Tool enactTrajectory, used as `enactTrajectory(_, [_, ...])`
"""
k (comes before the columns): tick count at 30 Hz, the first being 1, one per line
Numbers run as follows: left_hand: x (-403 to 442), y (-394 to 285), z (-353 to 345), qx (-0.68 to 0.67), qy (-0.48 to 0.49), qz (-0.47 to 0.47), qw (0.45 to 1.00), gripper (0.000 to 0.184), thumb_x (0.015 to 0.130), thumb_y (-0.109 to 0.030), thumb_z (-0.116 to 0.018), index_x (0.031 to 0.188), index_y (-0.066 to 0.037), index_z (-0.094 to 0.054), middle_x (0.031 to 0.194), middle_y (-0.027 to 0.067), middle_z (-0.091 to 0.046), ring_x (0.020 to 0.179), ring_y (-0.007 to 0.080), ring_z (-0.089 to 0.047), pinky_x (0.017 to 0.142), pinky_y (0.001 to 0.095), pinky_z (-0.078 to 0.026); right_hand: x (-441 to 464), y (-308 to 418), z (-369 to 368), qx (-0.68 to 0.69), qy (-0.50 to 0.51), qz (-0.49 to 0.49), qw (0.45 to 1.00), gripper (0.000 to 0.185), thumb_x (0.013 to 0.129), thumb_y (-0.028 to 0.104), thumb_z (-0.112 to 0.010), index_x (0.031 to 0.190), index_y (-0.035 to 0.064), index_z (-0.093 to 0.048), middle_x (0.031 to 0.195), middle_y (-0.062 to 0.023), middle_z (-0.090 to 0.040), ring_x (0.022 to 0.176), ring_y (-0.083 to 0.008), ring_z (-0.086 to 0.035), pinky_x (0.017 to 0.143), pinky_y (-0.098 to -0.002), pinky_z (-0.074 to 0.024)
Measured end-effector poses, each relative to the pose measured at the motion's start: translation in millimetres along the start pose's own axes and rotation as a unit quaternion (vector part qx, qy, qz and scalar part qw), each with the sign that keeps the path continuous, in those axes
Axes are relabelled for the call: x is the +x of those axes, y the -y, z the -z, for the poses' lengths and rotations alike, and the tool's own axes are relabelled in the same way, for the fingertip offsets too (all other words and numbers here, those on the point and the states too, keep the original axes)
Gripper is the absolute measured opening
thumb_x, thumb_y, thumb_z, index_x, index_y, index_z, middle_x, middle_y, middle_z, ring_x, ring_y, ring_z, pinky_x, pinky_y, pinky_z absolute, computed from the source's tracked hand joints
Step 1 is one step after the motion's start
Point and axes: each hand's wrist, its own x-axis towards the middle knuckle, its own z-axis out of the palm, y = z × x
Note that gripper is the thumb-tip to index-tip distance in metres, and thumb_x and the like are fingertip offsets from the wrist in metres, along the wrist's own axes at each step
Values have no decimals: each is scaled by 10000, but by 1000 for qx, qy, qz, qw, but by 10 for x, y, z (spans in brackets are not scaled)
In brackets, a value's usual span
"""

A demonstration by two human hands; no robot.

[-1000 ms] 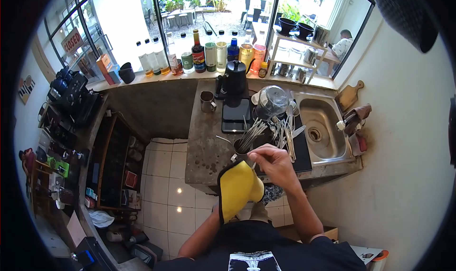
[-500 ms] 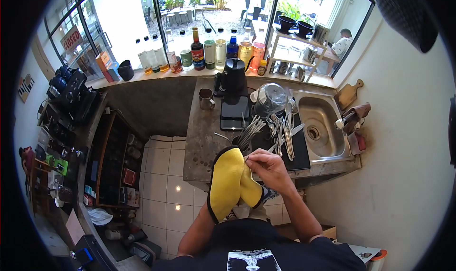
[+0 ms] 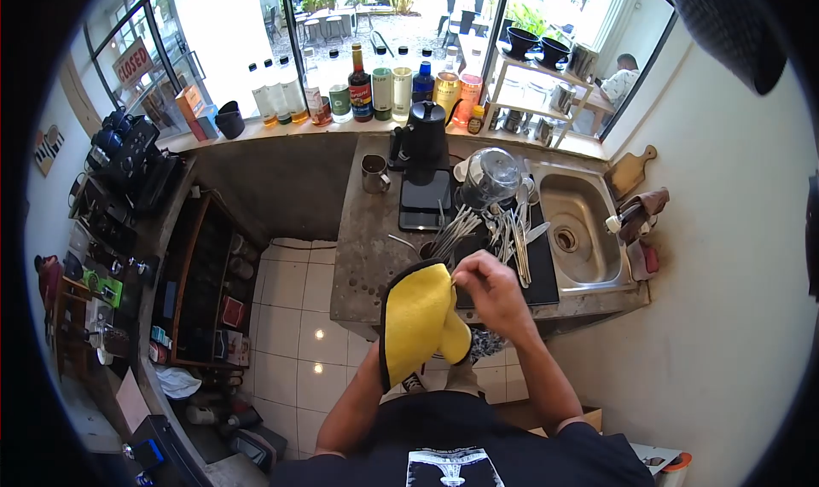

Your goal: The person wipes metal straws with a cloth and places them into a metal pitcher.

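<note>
A yellow cloth with a dark border drapes over my left hand, whose fingers are hidden beneath it; the cloth is held up in front of my body. My right hand is closed in a pinch at the cloth's upper right edge. Whatever thin thing it grips there is too small to make out. Just beyond the hands, several metal straws lean out of a container near the counter's front. Beside them, spoons and other cutlery lie on a black mat.
A steel sink is set into the counter at right. Behind the cutlery sits a clear jar. A black kettle, a flat black scale and a metal pitcher stand farther back. Bottles line the window ledge.
My right hand has turned upright and shifted slightly right, still pinching beside the cloth. The cloth's right fold has drawn in and now hangs narrower. The view has shifted slightly.
</note>
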Motion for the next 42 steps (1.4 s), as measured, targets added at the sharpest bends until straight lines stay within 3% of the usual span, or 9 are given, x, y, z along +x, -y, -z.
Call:
enactTrajectory(6, [-41, -40, -148, -144, 10, 51, 988, 402, 967, -230, -555, 1320, -52, -477, 1113, 48, -596, 966, 133, -600, 798, 292, -518, 160, -45, 248, 119, -58, -128, 983, 124, 915, 109, -639, 981, 5, -626, 842, 32, -571, 739, -35, -483, 634, -185, -406])
enactTrajectory(10, [27, -422, -657, -112, 3, 22, 994, 319, 979, -279, -536, 1214, -64, -522, 1014, 34, -597, 904, 128, -595, 770, 281, -513, 98, -86, 29, 228, 141, -97, 959, 203, 905, 91, -647, 1084, -3, -654, 865, 11, -604, 779, -48, -530, 693, -195, -443])
enactTrajectory(19, [-124, -94, -538, -70, -27, 29, 997, 224, 971, -247, -556, 1127, -87, -559, 959, 26, -601, 869, 125, -598, 735, 286, -510, 320, -99, 116, 73, -105, 20, 992, 153, 915, 87, -631, 823, -13, -560, 829, -20, -564, 643, -51, -500, 565, -203, -411])
enactTrajectory(28, [-355, 24, -183, -190, 20, 88, 978, 276, 945, -281, -598, 1134, -81, -567, 995, 33, -601, 855, 144, -605, 730, 298, -518, 609, 97, 267, 77, -150, 24, 985, 118, 989, 122, -501, 944, 14, -514, 765, -59, -653, 593, -66, -539, 551, -214, -454])
enactTrajectory(30, [-457, 118, -202, -55, -176, 63, 981, 213, 977, -321, -521, 918, -120, -560, 792, 6, -551, 674, 132, -554, 592, 274, -459, 793, -16, 456, 66, -246, 101, 962, 115, 989, 120, -500, 954, 12, -520, 777, -65, -656, 609, -64, -558, 562, -212, -463])
enactTrajectory(34, [-510, -100, -238, -237, -13, 101, 966, 272, 989, -338, -473, 829, -121, -507, 744, 10, -538, 632, 134, -545, 563, 251, -444, 884, -324, 288, -86, -174, 111, 975, 74, 976, 81, -501, 1001, 14, -519, 769, -105, -639, 666, -162, -634, 611, -272, -493])
enactTrajectory(36, [-594, -284, -485, -235, -90, 96, 963, 257, 976, -268, -502, 779, -104, -481, 718, 14, -531, 634, 118, -542, 574, 241, -448, 842, -542, 157, -98, -135, 114, 979, 71, 970, 72, -504, 1008, 13, -513, 798, -132, -646, 701, -211, -662, 631, -317, -509])
enactTrajectory(39, [-626, -292, -486, 323, -150, -182, 916, 128, 980, -170, -478, 918, -70, -427, 830, 18, -523, 692, 83, -527, 619, 249, -478, 787, -841, -34, -137, -86, 99, 982, 92, 960, 50, -505, 1035, 2, -527, 848, -136, -671, 762, -210, -681, 695, -312, -529])
enactTrajectory(42, [-671, -210, -226, 339, -155, -173, 912, 116, 957, -116, -508, 960, -56, -409, 878, 28, -527, 762, 84, -529, 684, 240, -475, 760, -972, -176, -118, -81, 161, 977, 145, 883, -14, -560, 1024, 5, -530, 871, -182, -626, 805, -354, -643, 667, -390, -502])
